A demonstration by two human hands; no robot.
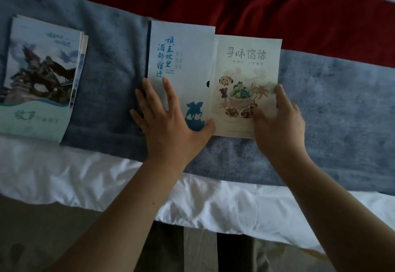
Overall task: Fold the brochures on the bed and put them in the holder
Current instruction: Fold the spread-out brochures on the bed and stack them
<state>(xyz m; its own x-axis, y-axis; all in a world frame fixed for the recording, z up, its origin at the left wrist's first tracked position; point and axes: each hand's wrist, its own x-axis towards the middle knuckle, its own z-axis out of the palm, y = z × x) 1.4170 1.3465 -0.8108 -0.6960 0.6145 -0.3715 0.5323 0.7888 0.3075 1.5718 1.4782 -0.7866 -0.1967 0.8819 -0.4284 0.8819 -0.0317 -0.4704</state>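
Observation:
A pale blue card holder (181, 57) with blue lettering and a blue horseman lies on the grey blanket, its open side to the right. My left hand (168, 122) presses flat on its lower part, fingers spread. A folded cream brochure (245, 75) with a food basket picture sticks out of the holder's right side, partly inside it. My right hand (277, 119) grips that brochure's lower right edge, thumb on top. A stack of folded brochures (40, 77) with a statue photo lies at the far left.
The grey blanket (333, 109) runs across the bed, with a red cloth (277, 8) behind it. White bed sheet (106, 177) covers the near edge of the bed, and floor shows below it.

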